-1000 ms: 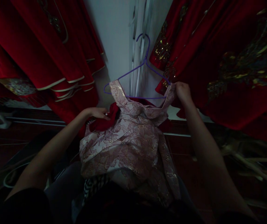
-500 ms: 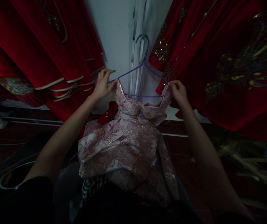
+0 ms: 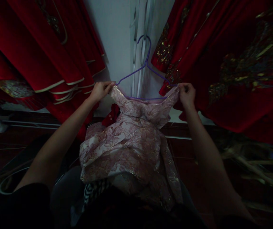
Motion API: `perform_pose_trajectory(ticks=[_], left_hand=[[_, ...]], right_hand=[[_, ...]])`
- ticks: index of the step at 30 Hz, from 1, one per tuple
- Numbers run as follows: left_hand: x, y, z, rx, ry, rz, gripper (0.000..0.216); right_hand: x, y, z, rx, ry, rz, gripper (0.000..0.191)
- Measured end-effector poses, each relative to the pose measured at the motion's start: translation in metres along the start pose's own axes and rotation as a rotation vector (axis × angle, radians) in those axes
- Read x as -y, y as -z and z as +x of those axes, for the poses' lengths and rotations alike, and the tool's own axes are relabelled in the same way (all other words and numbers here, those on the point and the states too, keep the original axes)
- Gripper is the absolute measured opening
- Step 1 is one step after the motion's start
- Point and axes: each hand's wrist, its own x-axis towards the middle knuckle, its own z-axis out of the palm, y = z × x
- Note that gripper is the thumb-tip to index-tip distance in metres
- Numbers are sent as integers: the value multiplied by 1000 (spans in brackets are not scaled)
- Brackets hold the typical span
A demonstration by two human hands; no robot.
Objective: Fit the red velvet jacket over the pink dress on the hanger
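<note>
A pale pink brocade dress [image 3: 131, 136] with metallic leaf patterning lies across my lap, its neckline stretched wide. Inside the neckline sits a purple hanger [image 3: 146, 60], its hook upward and its lower bar crossing the opening. My left hand [image 3: 102, 90] pinches the dress's left shoulder strap at the hanger's end. At the opposite end, my right hand [image 3: 186, 93] is closed on the right strap, fingers curled. A dark red bow-like piece [image 3: 112, 115] with small pale ornaments rests against the dress's left side.
Red garments with cream trim [image 3: 62, 63] hang on the left. On the right hang red garments with gold embroidery [image 3: 241, 79]. Between them stands a pale wall with metal rails [image 3: 140, 73]. Blurred pale sticks [image 3: 253, 165] lie at the lower right, above a dark reddish floor [image 3: 181, 151].
My left hand has gone from loosely spread fingers to a pinch on the strap. Both hands have moved slightly outward, pulling the straps over the hanger's ends and widening the neckline.
</note>
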Motion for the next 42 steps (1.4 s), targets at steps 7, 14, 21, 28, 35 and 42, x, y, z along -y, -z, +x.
perform_pose_trajectory(ticks=[7,14,21,28,35,42], left_hand=[[28,-6,-28,289,25,398,49],[-45,-33,-19,306,-329,172,47],[-95,-81,-7,125,-672,125,32],[-89,-69,-40,138,-594,177,33],[-92,-40,-62,82,-616,217,32],[-89,-40,-63,45,-626,205,31]], right_hand=[[-44,0,-55,-51,-179,31,17],[-6,-9,-82,154,53,63,25],[52,4,-57,53,200,-71,29],[12,12,-37,-82,175,-75,29],[-34,19,-47,-212,105,-65,27],[-33,19,-46,-222,82,-86,26]])
